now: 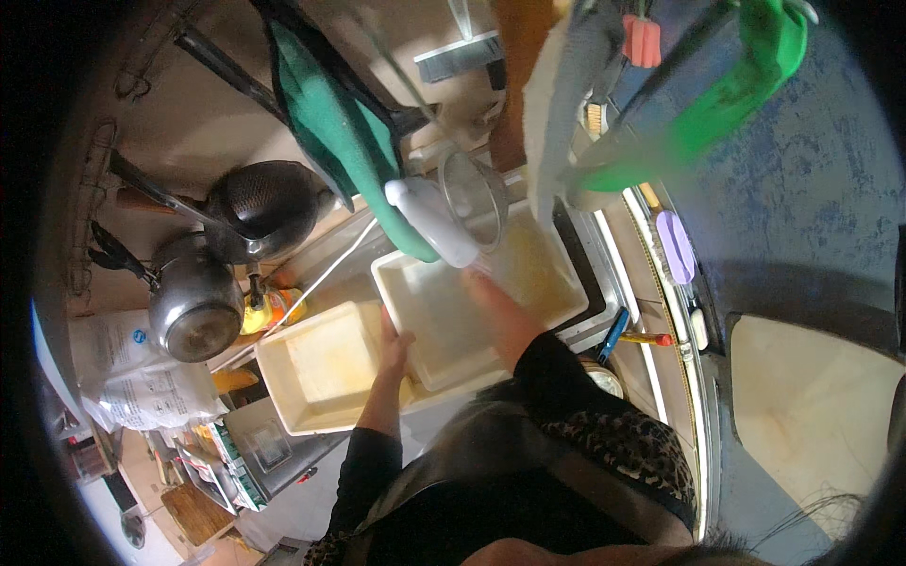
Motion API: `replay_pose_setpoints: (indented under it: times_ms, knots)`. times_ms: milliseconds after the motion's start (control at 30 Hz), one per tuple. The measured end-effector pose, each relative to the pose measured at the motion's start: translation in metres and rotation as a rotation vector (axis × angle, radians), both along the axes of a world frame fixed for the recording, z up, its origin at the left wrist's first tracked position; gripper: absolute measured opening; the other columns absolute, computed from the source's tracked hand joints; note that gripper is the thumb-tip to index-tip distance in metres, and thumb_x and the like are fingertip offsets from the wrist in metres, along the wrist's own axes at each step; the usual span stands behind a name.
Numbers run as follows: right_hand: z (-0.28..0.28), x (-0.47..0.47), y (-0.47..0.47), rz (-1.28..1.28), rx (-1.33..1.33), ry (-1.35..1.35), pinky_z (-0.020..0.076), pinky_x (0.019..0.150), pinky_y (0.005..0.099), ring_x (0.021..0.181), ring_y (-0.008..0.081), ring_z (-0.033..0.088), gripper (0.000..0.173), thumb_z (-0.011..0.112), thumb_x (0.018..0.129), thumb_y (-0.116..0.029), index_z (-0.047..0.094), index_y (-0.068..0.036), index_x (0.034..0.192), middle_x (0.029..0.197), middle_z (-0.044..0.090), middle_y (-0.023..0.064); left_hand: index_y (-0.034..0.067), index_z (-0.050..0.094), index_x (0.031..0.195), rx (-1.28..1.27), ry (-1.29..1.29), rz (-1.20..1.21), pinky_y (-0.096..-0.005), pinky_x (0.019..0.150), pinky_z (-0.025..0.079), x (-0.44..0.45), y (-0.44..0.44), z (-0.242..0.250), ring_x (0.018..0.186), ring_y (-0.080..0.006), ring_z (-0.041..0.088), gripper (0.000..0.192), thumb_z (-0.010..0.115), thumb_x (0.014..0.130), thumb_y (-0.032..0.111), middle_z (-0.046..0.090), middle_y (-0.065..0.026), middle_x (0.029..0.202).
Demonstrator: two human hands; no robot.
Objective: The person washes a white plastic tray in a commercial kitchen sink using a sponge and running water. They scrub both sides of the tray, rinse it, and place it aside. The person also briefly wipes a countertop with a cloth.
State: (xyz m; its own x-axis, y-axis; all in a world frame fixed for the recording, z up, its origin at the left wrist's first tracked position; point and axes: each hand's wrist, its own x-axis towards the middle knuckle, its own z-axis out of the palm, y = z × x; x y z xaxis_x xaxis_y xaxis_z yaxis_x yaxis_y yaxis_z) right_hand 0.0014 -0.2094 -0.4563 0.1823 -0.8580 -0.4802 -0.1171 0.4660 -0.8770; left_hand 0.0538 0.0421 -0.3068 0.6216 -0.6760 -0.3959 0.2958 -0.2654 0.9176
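Note:
My left hand (395, 347) grips the left rim of a white rectangular plastic tub (453, 339), its thumb on the near side and its fingers partly hidden behind the wall. The tub sits over a metal sink. Blurred by motion, my right hand (492, 304) is over the inside of this tub; its fingers cannot be made out, nor whether it holds anything. Just above it hangs a white cylindrical thing (433, 223), perhaps a tap end, beside a mesh strainer (473, 198). A second cream-coloured plastic tub (322, 368) stands left of my left hand.
Pans (265, 205) and a steel pot (197, 297) hang at the left above plastic bags (148, 382). A green cloth (340, 120) and a bright green thing (736, 106) hang close overhead. A purple brush (674, 247) and a blue-handled tool (614, 334) lie at the right.

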Motion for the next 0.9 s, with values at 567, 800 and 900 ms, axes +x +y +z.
replay_pose_setpoints:
  times_ms: [567, 800, 900]
  knots:
    - [0.005, -0.028, -0.015, 0.125, -0.088, 0.280, 0.0505, 0.092, 0.0403, 0.103, 0.0317, 0.067, 0.031, 0.065, 0.084, -0.008, 0.068, 0.000, 0.114, 0.108, 0.071, 0.0175, 0.019, 0.024, 0.161, 0.006, 0.034, 0.018, -0.0344, 0.096, 0.046, 0.013, 0.022, -0.018, 0.118, -0.0203, 0.052, 0.092, 0.049, 0.075, -0.006, 0.051, -0.0057, 0.141]
    - [0.001, 0.023, 0.028, -0.093, -0.074, 0.199, 0.0490, 0.095, 0.0458, 0.108, 0.0413, 0.063, 0.034, 0.060, 0.085, -0.012, 0.064, 0.002, 0.115, 0.112, 0.067, 0.0256, 0.011, 0.022, 0.158, -0.062, 0.050, -0.049, -0.0399, 0.106, 0.041, 0.009, 0.015, -0.008, 0.129, -0.0254, 0.046, 0.091, 0.052, 0.072, 0.002, 0.047, -0.0098, 0.141]
    - [0.017, 0.073, 0.086, -0.089, -0.115, 0.150, 0.0483, 0.096, 0.0481, 0.110, 0.0454, 0.061, 0.035, 0.058, 0.085, -0.014, 0.062, 0.003, 0.115, 0.114, 0.065, 0.0291, 0.017, 0.026, 0.158, 0.106, 0.100, 0.043, -0.0349, 0.093, 0.048, 0.017, 0.017, -0.010, 0.116, -0.0225, 0.055, 0.088, 0.049, 0.075, -0.005, 0.053, -0.0074, 0.135]
